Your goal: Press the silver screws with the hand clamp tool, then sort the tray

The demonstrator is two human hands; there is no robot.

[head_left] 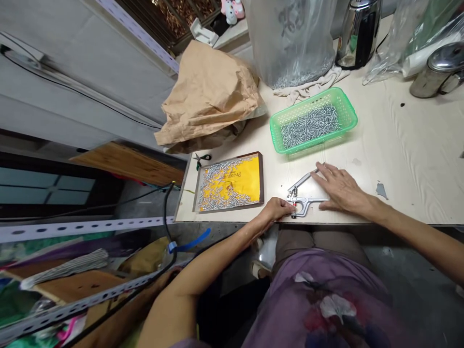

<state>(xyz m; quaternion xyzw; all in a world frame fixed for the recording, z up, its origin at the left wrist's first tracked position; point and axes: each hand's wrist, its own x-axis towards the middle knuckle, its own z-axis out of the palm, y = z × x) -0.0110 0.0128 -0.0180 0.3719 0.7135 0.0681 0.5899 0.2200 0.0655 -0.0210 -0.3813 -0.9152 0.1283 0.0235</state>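
Note:
A silver pair of hand-press pliers (pixel 308 202), like snap-fastener pliers, lies on the table near its front edge with its two handles spread apart. My right hand (pixel 340 186) is at the handle ends, fingertips over the upper handle and thumb by the lower one. At the jaw end, my left hand (pixel 278 210) is closed in a pinch beside a small red spot on the tool. Whatever its fingertips hold is too small to make out. Left of that hand sits a shallow tray (pixel 261 179) with a yellow bottom and many small silver metal pieces.
A green plastic basket (pixel 350 113) full of small silver pieces stands behind the pliers. Scissors (pixel 203 158) lie behind the tray. Farther back are a brown paper bag (pixel 213 92), a large clear plastic bag (pixel 290 43), a cloth (pixel 311 87), a kettle (pixel 358 34) and a metal jug (pixel 440 70).

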